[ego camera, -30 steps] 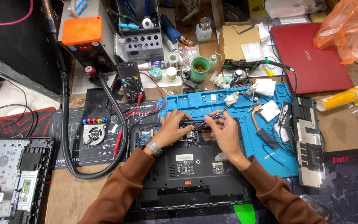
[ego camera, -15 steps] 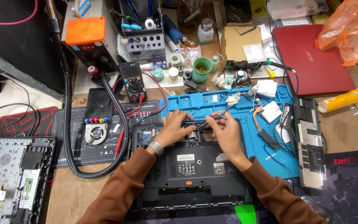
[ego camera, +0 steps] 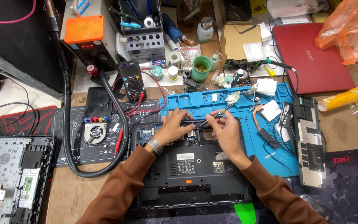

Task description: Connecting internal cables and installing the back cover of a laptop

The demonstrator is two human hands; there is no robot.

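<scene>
1. A black laptop base (ego camera: pixel 191 166) lay upside down in the lower middle of the frame, on the table (ego camera: pixel 344 137).
2. The left hand (ego camera: pixel 174 126) rested on the top edge of the laptop base, just left of the middle. Its fingers were curled down onto the open part there. I could not tell if they held anything.
3. The right hand (ego camera: pixel 224 130) sat just beside it, on the right. Its fingers were pinched shut on a thin dark tool (ego camera: pixel 214 116). The tool slanted up to the right, and its low tip pointed at the small green board between the two hands.
4. A blue work mat (ego camera: pixel 228 103) lay under the top of the laptop base and spread to the right.
5. A black meter (ego camera: pixel 131 81) with red wires sat in the upper left of the middle.
6. A red laptop (ego camera: pixel 311 58) lay in the upper right.
7. A small round fan (ego camera: pixel 95 132) lay on the dark mat at the left.
</scene>
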